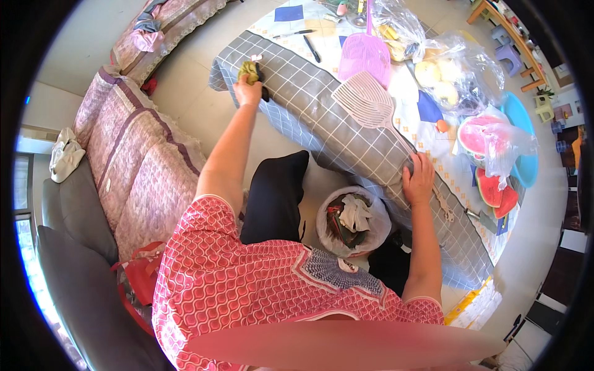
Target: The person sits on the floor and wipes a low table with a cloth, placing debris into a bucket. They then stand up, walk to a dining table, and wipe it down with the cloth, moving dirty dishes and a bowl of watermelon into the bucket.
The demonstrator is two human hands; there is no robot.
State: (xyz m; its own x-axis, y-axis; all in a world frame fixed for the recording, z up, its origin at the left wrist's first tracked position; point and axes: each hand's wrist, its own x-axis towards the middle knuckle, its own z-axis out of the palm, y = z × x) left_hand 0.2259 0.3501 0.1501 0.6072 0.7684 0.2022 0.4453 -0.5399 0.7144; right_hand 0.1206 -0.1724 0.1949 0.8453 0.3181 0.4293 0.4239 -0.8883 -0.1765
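Observation:
My left hand (249,92) holds a crumpled olive-yellow cloth (248,73) on the far left end of a table covered with a grey checked cloth (297,88). A dark item lies against the yellow cloth; what it is cannot be told. My right hand (419,178) rests on the table's near edge, its fingers over the handle end of a pale pink fly swatter (364,99). Whether they grip it is unclear. The swatter's head overlaps a purple plastic swatter or scoop (365,56). A small white and red piece (256,58) lies beyond the yellow cloth.
Pens (312,49), bagged fruit (436,79), a cut watermelon half (480,134), watermelon slices (491,188) and a blue basin (526,139) occupy the table's far and right parts. A lined waste bin (353,221) stands below the near edge. A quilted sofa (134,157) is at left.

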